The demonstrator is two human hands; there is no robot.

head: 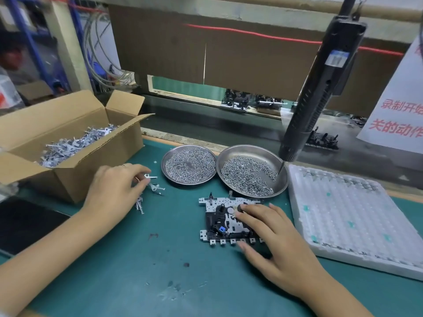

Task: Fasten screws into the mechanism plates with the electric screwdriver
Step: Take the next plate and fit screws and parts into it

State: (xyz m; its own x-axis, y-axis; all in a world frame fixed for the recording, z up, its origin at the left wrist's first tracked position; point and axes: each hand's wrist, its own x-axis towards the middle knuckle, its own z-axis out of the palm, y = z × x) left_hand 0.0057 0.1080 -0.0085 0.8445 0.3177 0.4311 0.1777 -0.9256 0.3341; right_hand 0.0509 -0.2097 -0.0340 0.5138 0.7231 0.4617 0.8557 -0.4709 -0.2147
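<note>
A metal mechanism plate (pixel 219 221) with black parts lies on the green mat (pixel 160 259). My right hand (pixel 274 243) rests on its right side, fingers spread over it and thumb at its near edge. My left hand (pixel 114 188) pinches small metal brackets (pixel 153 183) from a loose cluster on the mat beside the cardboard box. The black electric screwdriver (pixel 320 88) hangs free from above, its bit tip over the right screw dish (pixel 251 171). A second dish of screws (pixel 188 164) sits to the left of it.
An open cardboard box (pixel 68 143) full of metal brackets stands at the left. A white foam tray (pixel 350 216) lies at the right. A conveyor with more mechanisms runs behind the mat. A white sign with red characters hangs at the far right.
</note>
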